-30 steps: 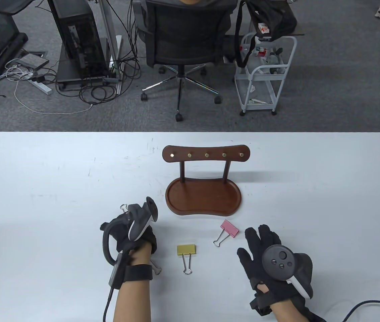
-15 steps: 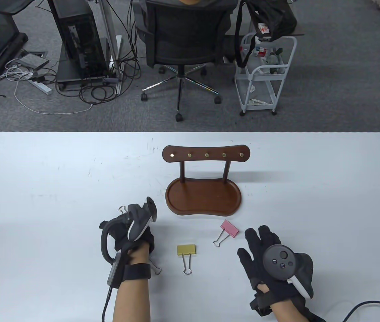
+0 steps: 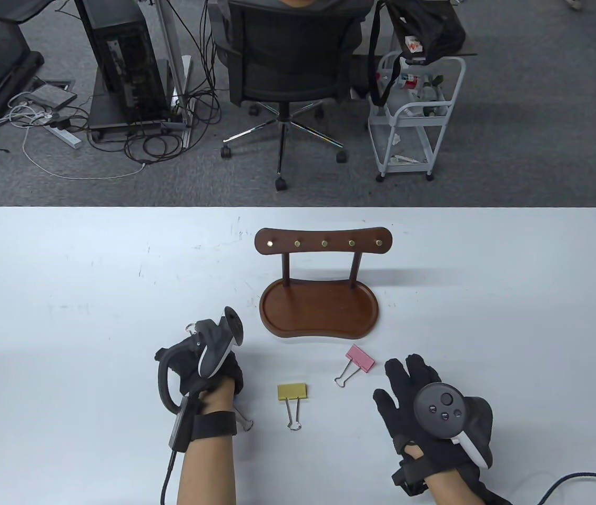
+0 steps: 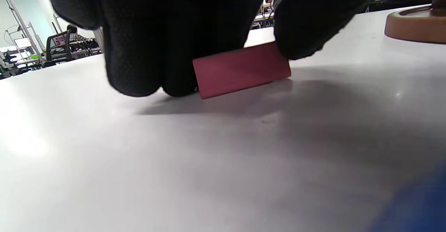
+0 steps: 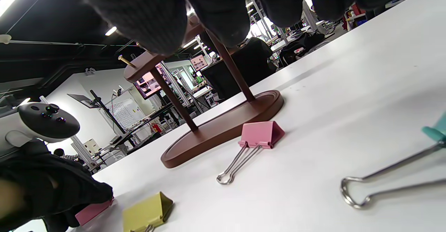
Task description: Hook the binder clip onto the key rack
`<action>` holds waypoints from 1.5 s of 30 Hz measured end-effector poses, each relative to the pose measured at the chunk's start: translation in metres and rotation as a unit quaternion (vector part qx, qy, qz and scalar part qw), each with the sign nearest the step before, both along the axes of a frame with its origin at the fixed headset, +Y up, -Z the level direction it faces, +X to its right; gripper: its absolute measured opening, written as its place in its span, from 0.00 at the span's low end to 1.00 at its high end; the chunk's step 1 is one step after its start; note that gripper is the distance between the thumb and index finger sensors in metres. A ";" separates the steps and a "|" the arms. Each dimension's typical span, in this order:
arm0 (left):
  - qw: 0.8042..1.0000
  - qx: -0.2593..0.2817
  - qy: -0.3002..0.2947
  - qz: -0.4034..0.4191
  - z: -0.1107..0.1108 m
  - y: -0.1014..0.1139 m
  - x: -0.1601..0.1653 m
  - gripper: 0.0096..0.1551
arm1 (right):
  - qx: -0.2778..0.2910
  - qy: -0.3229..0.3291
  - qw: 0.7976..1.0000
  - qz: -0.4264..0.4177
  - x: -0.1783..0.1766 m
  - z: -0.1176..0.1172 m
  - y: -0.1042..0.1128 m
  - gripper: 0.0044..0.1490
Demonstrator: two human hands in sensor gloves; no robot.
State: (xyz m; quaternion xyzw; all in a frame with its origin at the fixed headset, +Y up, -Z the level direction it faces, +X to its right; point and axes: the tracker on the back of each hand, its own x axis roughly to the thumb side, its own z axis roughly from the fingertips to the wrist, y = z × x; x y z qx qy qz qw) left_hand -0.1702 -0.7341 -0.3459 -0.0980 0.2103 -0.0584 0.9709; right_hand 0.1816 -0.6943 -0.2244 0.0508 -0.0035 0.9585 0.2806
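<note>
The brown wooden key rack [image 3: 324, 243] stands mid-table with a row of brass pegs above its tray base [image 3: 319, 310]. My left hand [image 3: 198, 342] is down on the table left of the base. In the left wrist view its fingers [image 4: 150, 51] and thumb pinch a dark pink binder clip [image 4: 240, 70] that rests on the table; the clip's wire handle [image 3: 191, 329] sticks out past the hand. My right hand [image 3: 408, 384] lies flat with fingers spread, holding nothing. The rack also shows in the right wrist view [image 5: 223, 127].
A yellow clip [image 3: 292, 392] and a light pink clip [image 3: 360, 359] lie between my hands. A wire handle [image 3: 244, 422] pokes out by my left wrist. A teal clip [image 5: 433, 131] lies under my right hand.
My left hand has shifted slightly to the left, still pinching the clip on the table. The right hand has not moved.
</note>
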 end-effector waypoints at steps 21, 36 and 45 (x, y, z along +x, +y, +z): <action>0.998 0.047 -0.048 0.002 0.025 0.025 -0.010 0.47 | -0.002 0.009 1.000 -0.005 -0.003 -0.001 -0.003 0.44; 0.976 0.133 -0.171 0.013 0.064 0.075 0.027 0.48 | 0.000 0.010 1.000 -0.011 -0.003 0.000 -0.004 0.44; 0.963 0.169 -0.209 0.036 0.076 0.091 0.045 0.48 | 0.001 0.012 1.000 -0.013 -0.004 0.000 -0.004 0.44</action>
